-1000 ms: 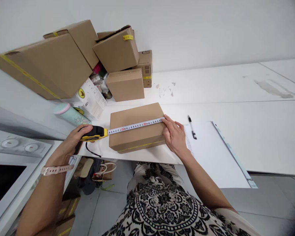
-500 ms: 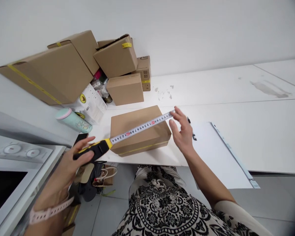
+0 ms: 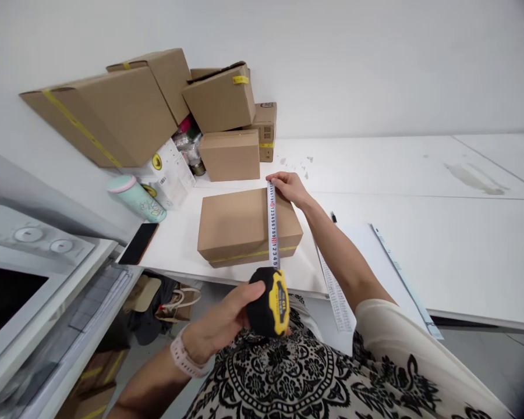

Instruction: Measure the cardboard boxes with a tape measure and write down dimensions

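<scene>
A closed cardboard box (image 3: 236, 224) lies near the front edge of the white table. My left hand (image 3: 233, 308) is wrapped round the black and yellow case of a tape measure (image 3: 268, 302), in front of the box and lower than its top. The blade (image 3: 272, 224) is pulled out and runs across the right part of the box's top, from front to back. At the back edge of the box, my right hand (image 3: 286, 185) pinches the blade's end between thumb and fingers.
Several cardboard boxes (image 3: 229, 154) are stacked at the back left. A mint-green bottle (image 3: 137, 198) and a phone-like dark slab (image 3: 138, 243) lie at the left. Right of the box are white paper sheets (image 3: 375, 262) and a black pen (image 3: 333, 217). A white appliance (image 3: 39, 238) stands far left.
The tape measure has swung from lying lengthwise along the box to crossing it front to back. My left hand moved right and nearer my body; my right hand moved left and away.
</scene>
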Action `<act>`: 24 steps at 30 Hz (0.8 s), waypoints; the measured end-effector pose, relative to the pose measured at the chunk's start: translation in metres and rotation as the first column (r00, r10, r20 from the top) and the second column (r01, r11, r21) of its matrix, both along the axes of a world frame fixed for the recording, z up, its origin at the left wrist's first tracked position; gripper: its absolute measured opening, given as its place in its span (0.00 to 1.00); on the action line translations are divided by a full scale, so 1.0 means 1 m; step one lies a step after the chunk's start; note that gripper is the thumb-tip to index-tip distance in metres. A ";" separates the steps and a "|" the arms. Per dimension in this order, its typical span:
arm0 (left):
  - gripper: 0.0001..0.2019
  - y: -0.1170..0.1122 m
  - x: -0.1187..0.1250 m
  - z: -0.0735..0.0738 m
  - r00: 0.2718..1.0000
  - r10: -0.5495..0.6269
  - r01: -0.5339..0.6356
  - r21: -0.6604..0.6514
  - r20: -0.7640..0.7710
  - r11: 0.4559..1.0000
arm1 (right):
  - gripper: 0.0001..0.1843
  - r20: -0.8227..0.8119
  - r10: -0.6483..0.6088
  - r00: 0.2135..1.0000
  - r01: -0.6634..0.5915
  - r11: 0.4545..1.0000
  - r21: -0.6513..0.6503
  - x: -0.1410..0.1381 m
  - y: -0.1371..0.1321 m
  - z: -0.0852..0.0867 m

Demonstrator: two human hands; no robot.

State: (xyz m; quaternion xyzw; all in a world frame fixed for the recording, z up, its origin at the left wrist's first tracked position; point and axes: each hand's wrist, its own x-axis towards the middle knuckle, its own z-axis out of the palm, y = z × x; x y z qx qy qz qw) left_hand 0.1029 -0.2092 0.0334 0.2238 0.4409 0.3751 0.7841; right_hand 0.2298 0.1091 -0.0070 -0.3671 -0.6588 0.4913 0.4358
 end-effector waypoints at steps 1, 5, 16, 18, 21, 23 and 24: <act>0.35 0.003 0.009 0.000 1.000 0.008 -0.008 -0.008 0.002 1.000 | 0.13 0.034 0.012 0.999 -0.011 1.000 -0.018 -0.002 0.002 -0.002; 0.36 0.006 0.040 -0.003 1.000 -0.009 0.009 -0.002 -0.026 1.000 | 0.13 0.069 0.047 0.997 -0.040 0.994 -0.102 -0.004 0.002 -0.007; 0.38 0.001 0.053 -0.007 1.000 -0.004 0.004 0.016 -0.027 1.000 | 0.09 0.078 0.110 0.991 -0.104 0.991 -0.084 -0.001 0.005 -0.009; 0.37 0.001 0.054 -0.010 1.000 0.001 0.000 0.021 -0.016 1.000 | 0.08 0.079 0.117 0.990 -0.112 0.991 -0.070 -0.003 0.006 -0.011; 0.34 0.002 0.052 -0.015 0.998 0.016 -0.020 0.070 0.059 0.997 | 0.12 0.081 0.111 0.991 -0.106 0.993 -0.056 -0.005 0.007 -0.013; 0.34 0.000 0.045 -0.015 0.995 0.015 -0.027 0.123 0.099 0.992 | 0.16 0.038 0.032 0.999 -0.032 0.999 -0.002 -0.002 0.006 -0.012; 0.35 -0.002 0.039 -0.014 0.995 0.013 -0.029 0.154 0.103 0.988 | 0.19 -0.004 -0.033 0.999 0.033 0.999 0.025 0.001 0.004 -0.011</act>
